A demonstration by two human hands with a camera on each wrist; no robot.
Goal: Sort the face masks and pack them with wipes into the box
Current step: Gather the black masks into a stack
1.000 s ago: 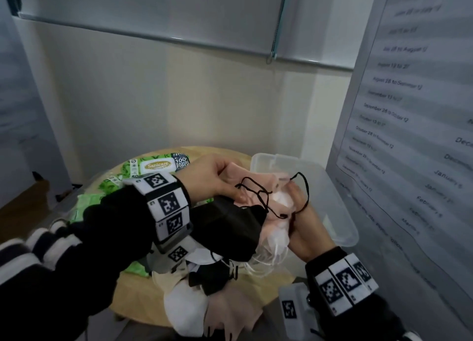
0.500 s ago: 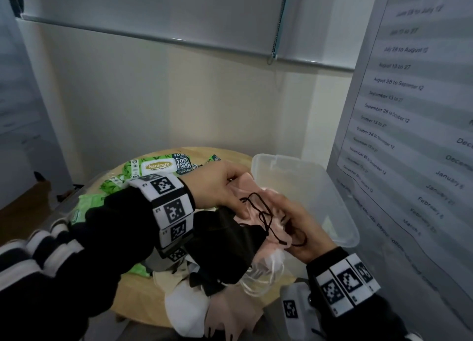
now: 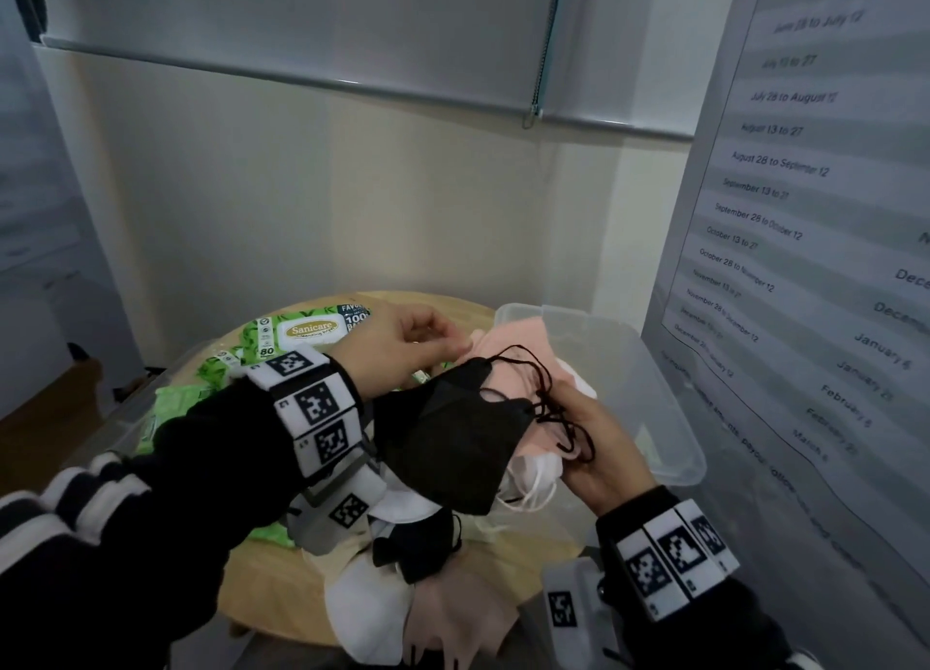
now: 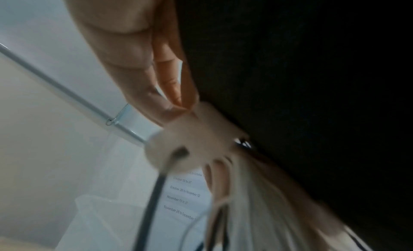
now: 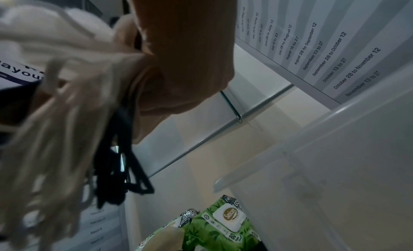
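In the head view my right hand (image 3: 571,420) grips a bundle of face masks by one end, over the near edge of the clear plastic box (image 3: 669,418). The bundle holds a black mask (image 3: 453,443) in front, a pink mask (image 3: 513,352) behind it and a white mask (image 3: 536,470) underneath, with black ear loops (image 3: 543,392) tangled over my fingers. My left hand (image 3: 460,343) pinches the pink mask's upper left edge. The left wrist view shows my left hand (image 4: 181,108) pinching that pale corner. In the right wrist view my right hand (image 5: 143,64) clutches the gathered loops (image 5: 67,131).
A loose heap of white, pink and black masks (image 3: 402,594) lies on the round wooden table (image 3: 261,589) near me. Green wipes packs (image 3: 302,334) sit at the table's far left. A wall with a printed schedule (image 3: 805,216) stands close on the right.
My left hand has shifted from the black mask up to the pink mask's edge. My right hand has lowered and closed on the bundle's end, with the loops now draped over its fingers.
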